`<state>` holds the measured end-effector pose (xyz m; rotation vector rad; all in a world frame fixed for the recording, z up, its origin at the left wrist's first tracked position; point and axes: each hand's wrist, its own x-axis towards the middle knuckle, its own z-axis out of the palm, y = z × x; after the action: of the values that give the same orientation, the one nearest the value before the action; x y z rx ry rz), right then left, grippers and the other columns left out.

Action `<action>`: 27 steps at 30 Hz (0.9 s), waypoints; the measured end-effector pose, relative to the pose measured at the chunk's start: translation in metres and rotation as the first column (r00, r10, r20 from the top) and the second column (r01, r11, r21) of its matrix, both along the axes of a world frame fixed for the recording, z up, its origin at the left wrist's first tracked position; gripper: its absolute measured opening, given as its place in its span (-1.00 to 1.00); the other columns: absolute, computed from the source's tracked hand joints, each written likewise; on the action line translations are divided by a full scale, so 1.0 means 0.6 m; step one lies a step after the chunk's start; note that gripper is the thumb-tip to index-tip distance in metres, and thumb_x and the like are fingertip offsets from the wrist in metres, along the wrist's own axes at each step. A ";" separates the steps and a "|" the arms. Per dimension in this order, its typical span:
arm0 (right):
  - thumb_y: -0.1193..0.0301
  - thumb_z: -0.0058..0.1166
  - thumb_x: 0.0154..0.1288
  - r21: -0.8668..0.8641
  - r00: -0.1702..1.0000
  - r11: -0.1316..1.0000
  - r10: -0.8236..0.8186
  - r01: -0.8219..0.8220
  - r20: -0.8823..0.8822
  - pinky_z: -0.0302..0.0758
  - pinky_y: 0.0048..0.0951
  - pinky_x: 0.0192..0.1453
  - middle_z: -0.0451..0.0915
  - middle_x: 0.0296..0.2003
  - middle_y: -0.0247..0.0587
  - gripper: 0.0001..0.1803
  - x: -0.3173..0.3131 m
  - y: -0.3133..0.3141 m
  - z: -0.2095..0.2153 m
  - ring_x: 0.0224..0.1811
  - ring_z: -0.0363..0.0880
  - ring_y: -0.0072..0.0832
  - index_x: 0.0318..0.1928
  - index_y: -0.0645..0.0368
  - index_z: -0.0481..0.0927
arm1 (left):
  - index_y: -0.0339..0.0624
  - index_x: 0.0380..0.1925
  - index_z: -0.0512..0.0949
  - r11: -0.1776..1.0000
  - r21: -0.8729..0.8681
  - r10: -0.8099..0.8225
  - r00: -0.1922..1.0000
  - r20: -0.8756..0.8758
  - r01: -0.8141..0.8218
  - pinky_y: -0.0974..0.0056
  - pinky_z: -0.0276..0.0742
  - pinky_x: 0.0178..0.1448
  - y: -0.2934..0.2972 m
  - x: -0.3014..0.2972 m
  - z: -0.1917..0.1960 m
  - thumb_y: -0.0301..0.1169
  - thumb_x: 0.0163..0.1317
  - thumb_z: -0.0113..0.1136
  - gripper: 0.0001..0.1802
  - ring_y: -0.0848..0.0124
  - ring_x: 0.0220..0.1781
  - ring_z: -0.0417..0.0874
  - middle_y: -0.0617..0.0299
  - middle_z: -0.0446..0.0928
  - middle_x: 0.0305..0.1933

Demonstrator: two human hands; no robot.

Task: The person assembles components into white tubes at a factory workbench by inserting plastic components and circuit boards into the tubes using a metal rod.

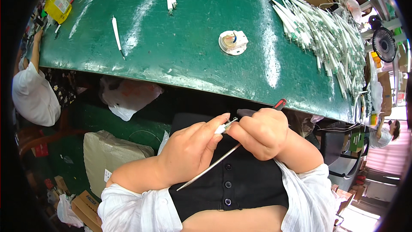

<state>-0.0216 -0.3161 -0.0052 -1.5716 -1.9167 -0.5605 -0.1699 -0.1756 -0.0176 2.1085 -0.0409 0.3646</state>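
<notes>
My left hand (184,152) pinches a small white tubular piece (220,129) with thin metal ends sticking out toward the right. Close against those ends, my right hand (266,134) is closed around a screwdriver (210,166). Its red and black handle tops the fist, and its long metal shaft slants down to the left across my dark buttoned clothing. Both hands are just in front of the table edge, above my lap. The fingers hide most of the white piece, so whether the right fingertips also grip its metal ends is unclear.
The green table (180,47) bears a large heap of slim white sticks (326,38) at right, a few loose sticks (116,34), and a round white part (233,44). A yellow container (58,7) stands far left. A person (36,92) sits left; a wrapped box (107,157) lies below.
</notes>
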 end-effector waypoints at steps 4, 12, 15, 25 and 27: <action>0.43 0.15 -0.20 0.008 0.999 0.999 -0.036 0.036 -0.019 0.21 -0.59 -0.61 0.44 -0.38 -0.39 -0.78 -0.006 0.008 -0.006 -0.63 0.34 -0.62 -0.40 0.15 0.59 | -0.34 0.12 0.36 0.999 -0.040 0.016 1.000 -0.015 -0.016 0.22 0.48 -0.37 0.001 0.000 -0.005 -0.59 0.18 0.09 -0.54 0.17 -0.45 0.53 0.05 0.49 -0.42; 0.34 0.15 -0.06 -0.218 0.964 0.967 0.071 -0.129 -0.257 0.33 -0.53 -0.49 0.45 -0.37 -0.41 -0.77 -0.036 0.004 -0.050 -0.46 0.44 -0.54 -0.31 0.06 0.53 | -0.39 0.14 0.33 0.766 -0.599 0.325 0.944 0.046 -0.234 0.49 0.25 -0.46 0.041 0.000 0.016 -0.34 0.43 -0.18 -0.60 0.60 -0.54 0.32 0.35 0.38 -0.49; 0.37 0.33 -0.05 -0.257 0.850 0.962 -0.212 0.094 -0.482 0.42 -0.44 -0.49 0.47 -0.39 -0.27 -0.69 -0.028 -0.008 -0.014 -0.48 0.50 -0.38 -0.32 0.11 0.47 | -0.35 0.15 0.31 0.832 -0.492 0.235 0.966 -0.104 -0.255 0.57 0.12 -0.48 0.039 -0.005 -0.006 -0.28 0.44 -0.22 -0.58 0.70 -0.57 0.21 0.39 0.37 -0.50; 0.49 0.13 0.07 -0.496 0.854 0.854 -0.368 0.155 -0.367 0.35 -0.43 -0.61 0.35 -0.54 -0.34 -0.52 -0.048 -0.025 0.012 -0.60 0.41 -0.45 0.08 -0.01 0.49 | -0.39 0.01 0.35 0.795 -0.573 0.185 0.979 -0.085 -0.200 0.54 0.17 -0.44 0.039 -0.024 -0.014 -0.22 0.44 -0.23 -0.59 0.64 -0.50 0.25 0.25 0.43 -0.39; 0.52 0.12 0.03 -0.522 0.863 0.834 -0.388 0.178 -0.324 0.36 -0.45 -0.61 0.31 -0.57 -0.34 -0.44 -0.048 -0.026 0.007 -0.61 0.40 -0.47 0.13 0.00 0.47 | -0.39 0.01 0.36 0.798 -0.564 0.190 0.977 -0.098 -0.212 0.54 0.15 -0.44 0.038 -0.026 -0.009 -0.22 0.44 -0.22 -0.59 0.65 -0.51 0.23 0.26 0.43 -0.40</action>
<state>-0.0506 -0.3315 -0.0012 -2.1152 -1.5539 0.1661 -0.1853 -0.1525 -0.0233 1.5153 0.2881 0.4058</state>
